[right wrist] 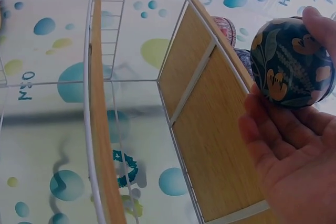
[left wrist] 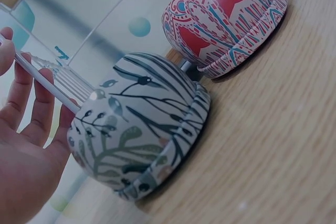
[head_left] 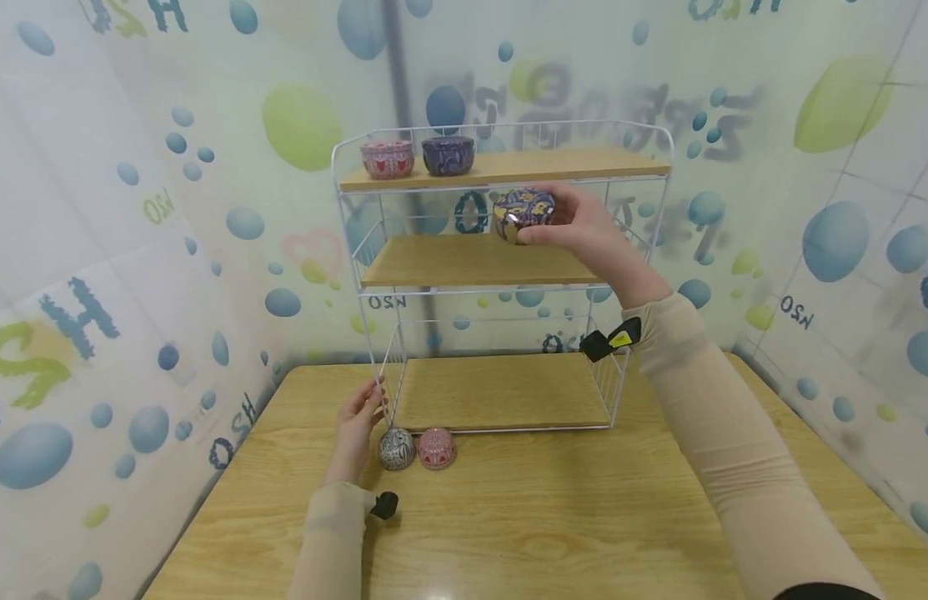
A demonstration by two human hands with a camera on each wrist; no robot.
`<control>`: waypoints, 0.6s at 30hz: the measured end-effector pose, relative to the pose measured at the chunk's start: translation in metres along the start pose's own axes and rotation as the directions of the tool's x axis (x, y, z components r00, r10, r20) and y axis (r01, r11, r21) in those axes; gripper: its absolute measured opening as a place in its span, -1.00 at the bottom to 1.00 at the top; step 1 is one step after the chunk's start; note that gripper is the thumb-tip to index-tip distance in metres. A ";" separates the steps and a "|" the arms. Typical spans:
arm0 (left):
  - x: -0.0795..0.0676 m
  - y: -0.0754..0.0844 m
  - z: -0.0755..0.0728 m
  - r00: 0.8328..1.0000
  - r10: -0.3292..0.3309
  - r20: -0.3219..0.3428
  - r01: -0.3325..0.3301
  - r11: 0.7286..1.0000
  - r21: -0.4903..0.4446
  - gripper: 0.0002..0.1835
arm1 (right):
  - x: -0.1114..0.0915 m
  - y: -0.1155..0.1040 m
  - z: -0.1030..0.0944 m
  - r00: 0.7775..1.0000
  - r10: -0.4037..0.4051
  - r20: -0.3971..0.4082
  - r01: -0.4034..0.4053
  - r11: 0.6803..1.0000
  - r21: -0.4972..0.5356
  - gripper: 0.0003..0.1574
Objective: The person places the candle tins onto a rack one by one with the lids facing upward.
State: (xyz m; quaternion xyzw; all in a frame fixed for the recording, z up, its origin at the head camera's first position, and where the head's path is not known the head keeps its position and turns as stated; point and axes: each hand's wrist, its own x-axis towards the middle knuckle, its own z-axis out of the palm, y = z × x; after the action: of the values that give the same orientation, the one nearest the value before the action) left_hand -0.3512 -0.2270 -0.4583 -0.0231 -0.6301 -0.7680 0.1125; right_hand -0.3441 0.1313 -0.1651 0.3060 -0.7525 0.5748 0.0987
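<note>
Because its glossy shell looks like thin metal, the floral tin (head_left: 522, 213) should handle as light, stiff and slightly slippery, best taken by its rounded sides. The right hand (head_left: 579, 227) pinches it between thumb and fingers, level between the top shelf (head_left: 569, 163) and middle shelf (head_left: 441, 262). Lower, the left hand (head_left: 361, 412) grips a white post (left wrist: 44, 82) beside a leaf-patterned tin (head_left: 396, 450).
</note>
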 end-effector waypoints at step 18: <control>0.001 -0.007 0.002 0.999 0.052 -0.015 -0.052 0.997 0.053 -0.52 | 0.009 -0.022 -0.006 0.998 -0.053 -0.015 0.052 0.997 -0.055 -0.25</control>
State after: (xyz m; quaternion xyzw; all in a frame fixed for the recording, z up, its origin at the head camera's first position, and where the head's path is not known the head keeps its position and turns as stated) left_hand -0.3533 -0.2243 -0.4644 -0.0303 -0.6485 -0.7480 0.1381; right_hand -0.3396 0.1305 -0.1415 0.3182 -0.7588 0.5536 0.1284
